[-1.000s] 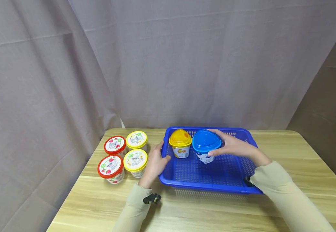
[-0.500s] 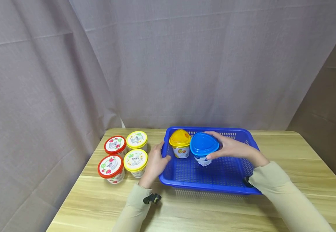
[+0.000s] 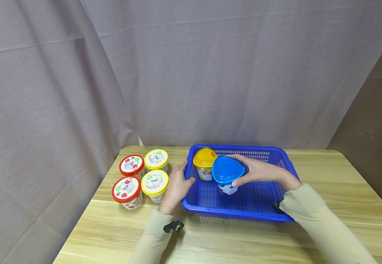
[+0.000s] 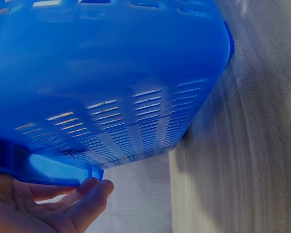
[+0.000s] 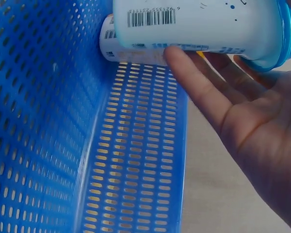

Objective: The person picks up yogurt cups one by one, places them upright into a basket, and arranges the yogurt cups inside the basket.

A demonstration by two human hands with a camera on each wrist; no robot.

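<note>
A blue plastic basket (image 3: 240, 212) stands on the table. My left hand (image 3: 177, 185) grips its left rim, thumb on the inner side; in the left wrist view the fingers (image 4: 89, 206) lie along the rim's outside. In my right hand (image 3: 260, 170) is a white cup with a blue rounded-triangle lid (image 3: 228, 169), held by its side over the basket's left half. The right wrist view shows a barcode on this cup (image 5: 194, 24). A similar cup with a yellow lid (image 3: 205, 157) stands in the basket's back left corner, just behind it.
Left of the basket, two tubs with red lids (image 3: 126, 189) and two with yellow lids (image 3: 154, 182) stand in two rows on the wooden table (image 3: 95, 234). A grey curtain (image 3: 210, 80) hangs behind the table.
My right hand has brought the blue-lidded cup a little to the left and toward me, in front of the yellow-lidded cup. The left hand has kept its place on the rim.
</note>
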